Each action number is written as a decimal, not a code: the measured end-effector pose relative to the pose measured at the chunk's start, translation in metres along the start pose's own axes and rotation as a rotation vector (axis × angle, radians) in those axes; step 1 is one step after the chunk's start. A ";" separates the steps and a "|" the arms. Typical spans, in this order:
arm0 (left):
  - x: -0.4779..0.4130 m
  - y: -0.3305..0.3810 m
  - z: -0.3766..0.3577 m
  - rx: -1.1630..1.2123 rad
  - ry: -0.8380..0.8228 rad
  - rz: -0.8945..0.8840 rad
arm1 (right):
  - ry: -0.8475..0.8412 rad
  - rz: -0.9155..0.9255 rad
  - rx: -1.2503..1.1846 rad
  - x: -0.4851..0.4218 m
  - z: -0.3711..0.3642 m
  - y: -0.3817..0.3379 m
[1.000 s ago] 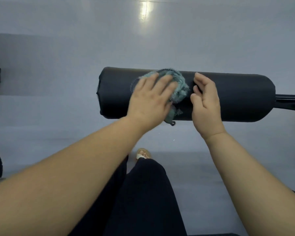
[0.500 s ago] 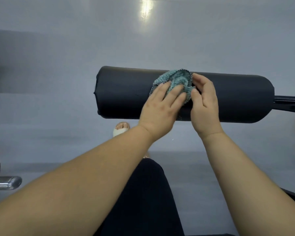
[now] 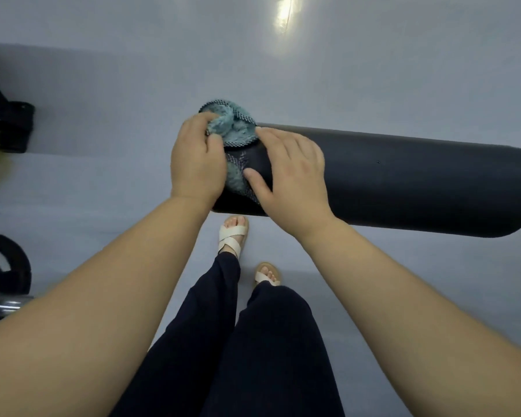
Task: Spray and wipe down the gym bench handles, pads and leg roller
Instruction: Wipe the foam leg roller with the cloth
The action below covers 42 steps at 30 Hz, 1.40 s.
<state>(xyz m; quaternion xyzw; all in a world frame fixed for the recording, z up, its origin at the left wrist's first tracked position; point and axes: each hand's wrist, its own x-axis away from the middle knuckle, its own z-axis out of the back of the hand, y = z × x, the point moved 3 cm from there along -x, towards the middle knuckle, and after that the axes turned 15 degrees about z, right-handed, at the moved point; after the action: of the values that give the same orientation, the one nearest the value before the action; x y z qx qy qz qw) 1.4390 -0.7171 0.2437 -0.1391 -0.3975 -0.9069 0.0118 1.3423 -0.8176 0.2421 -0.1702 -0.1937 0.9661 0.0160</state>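
The leg roller [image 3: 403, 182] lies across the view with its long axis running left to right, dipping slightly toward the right. Its far end is cut by the frame edge there, and how it is mounted cannot be told. Its left end is free, and both hands are set on that end. The teal cloth [image 3: 232, 129] is bunched over the end cap and wrapped round onto the near side of the cylinder. The left hand [image 3: 197, 167] is recorded with its fingers curled into the cloth, gripping it against the end — the hand sits at the roller's outer extremity. The right hand [image 3: 294, 176] is laid flat on the roller's top just beside the cloth, with fingers extended and spread and nothing grasped; its thumb touches the lower fold of the cloth. The bulk of the roller's surface lies to the right of both hands, so it is judged that any coming stroke would be taken along the axis toward the right. The right hand is the nearer to that stretch, yet it stands in the cloth's path. Open room is noted above and below the roller, over bare floor [image 3: 373, 70]. The sandalled feet [image 3: 233, 233] are placed just under the roller's left end. A weight plate [image 3: 3, 266] and dark equipment [image 3: 8, 124] are well apart at the left edge — no obstruction is expected from them.
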 end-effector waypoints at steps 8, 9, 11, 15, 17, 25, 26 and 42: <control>-0.040 -0.024 -0.004 0.329 -0.377 0.623 | 0.054 0.051 -0.011 0.001 -0.006 0.004; -0.033 -0.031 -0.004 0.377 -0.379 0.647 | 0.059 0.041 -0.010 0.000 -0.007 0.004; -0.014 -0.048 0.000 0.420 -0.354 0.702 | 0.058 0.029 0.000 0.001 -0.008 0.002; 0.042 -0.065 0.003 0.635 -0.331 0.747 | 0.059 0.036 0.043 0.001 -0.009 0.001; 0.054 -0.057 0.003 0.702 -0.325 0.638 | 0.062 0.043 0.053 0.001 -0.011 0.000; -0.009 -0.005 0.001 0.151 -0.215 0.324 | 0.060 0.039 0.064 0.001 -0.012 -0.001; -0.021 -0.001 -0.002 0.096 -0.249 0.311 | 0.058 0.040 0.072 0.001 -0.012 -0.001; 0.035 -0.062 0.008 0.547 -0.285 0.742 | 0.088 0.059 0.112 0.001 -0.018 0.001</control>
<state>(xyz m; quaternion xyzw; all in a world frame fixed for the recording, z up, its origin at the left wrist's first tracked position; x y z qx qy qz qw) 1.3988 -0.6659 0.2134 -0.3859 -0.5428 -0.6757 0.3160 1.3475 -0.8120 0.2263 -0.2169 -0.1335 0.9670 0.0056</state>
